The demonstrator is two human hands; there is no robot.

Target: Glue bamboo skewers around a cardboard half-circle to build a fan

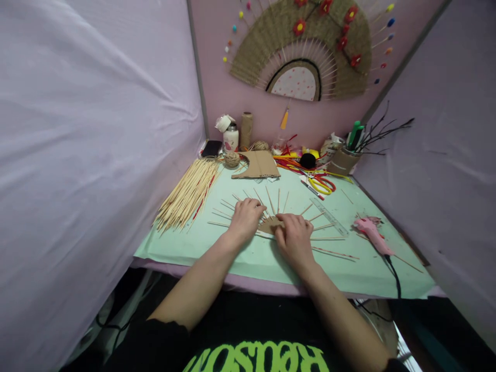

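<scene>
A small brown cardboard piece with a rounded edge [269, 226] lies on the table before me, partly covered by my hands. Thin wooden sticks [270, 200] fan out around it on the left, far and right sides. My left hand [248, 218] rests over its left side, fingers bent together at the inner ends of the sticks; its fingertips seem to pinch one stick. On the other side, my right hand [295, 235] has its fingers curled, with index fingertip and thumb at the cardboard's right edge. Some stick ends are hidden under both hands.
A large pile of sticks [189, 194] lies left. Behind are a cut cardboard sheet [260, 164], twine ball [231, 159], yellow-handled scissors [321, 184] and a white bottle [231, 138]. Right are a clear ruler [329, 217] and pink glue gun [372, 235]. A decorated fan [302, 51] hangs on the wall.
</scene>
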